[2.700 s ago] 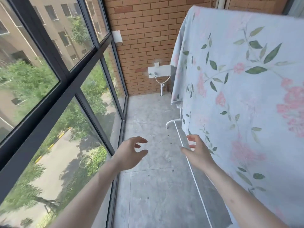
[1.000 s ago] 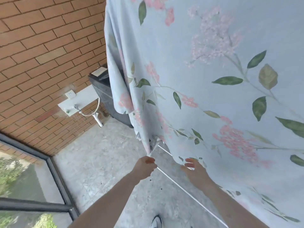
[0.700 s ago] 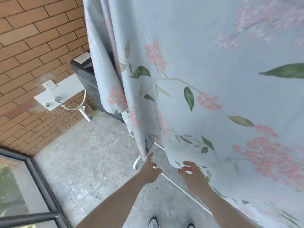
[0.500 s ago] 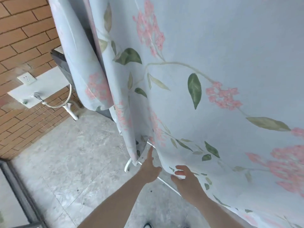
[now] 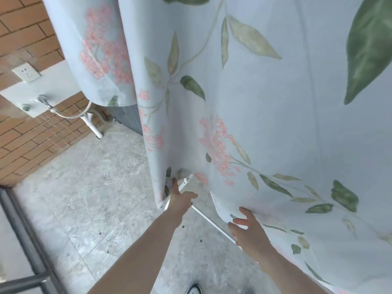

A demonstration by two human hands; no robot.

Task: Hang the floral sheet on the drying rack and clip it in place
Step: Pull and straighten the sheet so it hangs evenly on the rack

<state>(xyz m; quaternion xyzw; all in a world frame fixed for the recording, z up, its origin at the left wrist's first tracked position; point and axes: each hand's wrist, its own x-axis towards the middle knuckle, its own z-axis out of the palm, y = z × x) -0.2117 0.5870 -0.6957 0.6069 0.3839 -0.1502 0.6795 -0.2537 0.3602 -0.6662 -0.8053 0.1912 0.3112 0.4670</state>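
Right hand (image 5: 250, 232) released floral sheet (image 5: 275, 124) hem, fingers now spread.

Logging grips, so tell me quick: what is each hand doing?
Left hand: open, fingers touching the sheet edge.
Right hand: open, fingers spread under the sheet's hem.

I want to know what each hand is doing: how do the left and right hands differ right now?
The left hand reaches to the sheet's corner fold beside the white rack bar, fingers extended toward the fabric; the right hand sits nearer the camera with fingers spread at the lower edge of the floral sheet. The left hand is over the bar; the right is just past it. Neither holds a clip.
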